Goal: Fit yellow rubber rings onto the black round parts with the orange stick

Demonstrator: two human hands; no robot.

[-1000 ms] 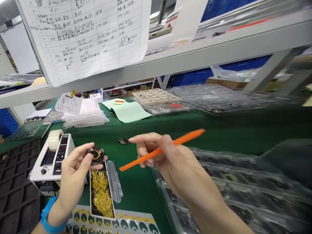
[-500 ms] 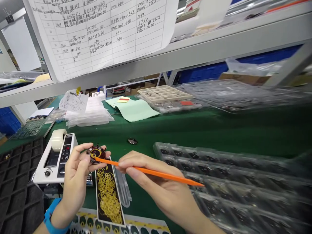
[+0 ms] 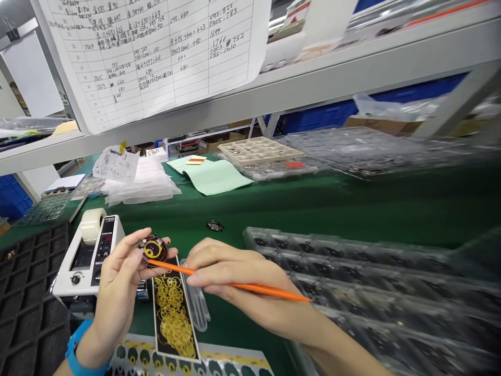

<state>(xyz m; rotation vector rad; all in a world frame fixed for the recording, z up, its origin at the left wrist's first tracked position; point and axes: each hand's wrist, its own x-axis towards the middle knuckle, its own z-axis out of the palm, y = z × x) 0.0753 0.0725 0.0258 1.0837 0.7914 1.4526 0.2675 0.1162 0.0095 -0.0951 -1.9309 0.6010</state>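
Note:
A small round dark part (image 3: 152, 248) with a yellow ring on its face is pinched in my left hand (image 3: 121, 277), which has a blue band at the wrist. My right hand (image 3: 238, 274) grips an orange pointed stick (image 3: 258, 290) like a pen. The stick's left tip touches or nearly touches the lower edge of the round part. Just below my left fingers lies a narrow box (image 3: 198, 351) holding a heap of thin yellow rings (image 3: 174, 313). Another small dark round part (image 3: 215, 225) rests on the green table beyond my hands.
A white tape dispenser (image 3: 66, 282) and a black compartment tray (image 3: 35, 292) stand at left. Clear trays of dark parts (image 3: 332, 266) fill the right. A sticker sheet (image 3: 235, 360) lies in front. A shelf (image 3: 321, 83) with a handwritten sheet (image 3: 156, 57) spans above.
The stick's tip has moved from the yellow ring down to the lower edge of the round part. My right hand has turned slightly and shifted left. The view has shifted a little.

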